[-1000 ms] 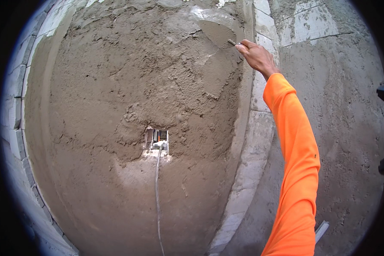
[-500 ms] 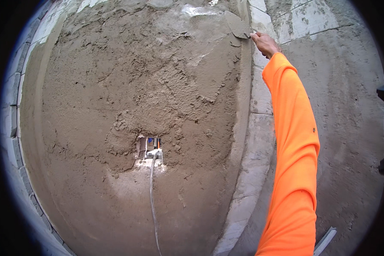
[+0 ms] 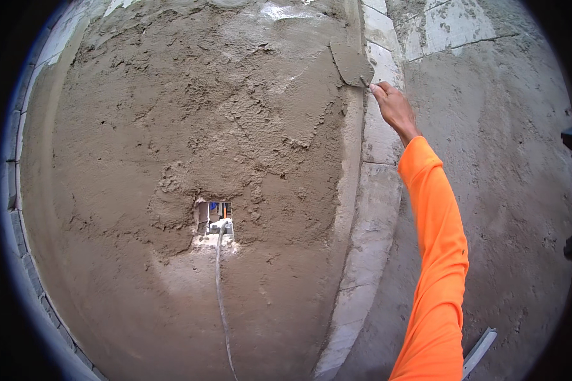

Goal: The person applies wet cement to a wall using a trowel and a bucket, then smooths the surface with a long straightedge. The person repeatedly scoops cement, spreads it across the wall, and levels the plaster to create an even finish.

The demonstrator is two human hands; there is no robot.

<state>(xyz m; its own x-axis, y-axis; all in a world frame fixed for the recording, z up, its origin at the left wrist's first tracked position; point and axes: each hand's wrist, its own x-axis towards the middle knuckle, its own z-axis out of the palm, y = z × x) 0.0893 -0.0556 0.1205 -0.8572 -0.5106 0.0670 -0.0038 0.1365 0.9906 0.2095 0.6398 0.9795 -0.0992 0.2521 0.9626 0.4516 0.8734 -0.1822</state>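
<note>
The trowel [image 3: 351, 65] is located just above and to the left of your right hand [image 3: 394, 106], overlapping the right-hand edge of the grey-brown mortar [image 3: 248, 140] and reaching the bare block strip [image 3: 380, 136]. Your right hand is closed, its fingers curled, gripping the trowel at its near end. Well apart from the hand, below and to its left, a grey cable [image 3: 221, 292] emerges from the rectangular opening [image 3: 203, 216] and hangs downward.
</note>
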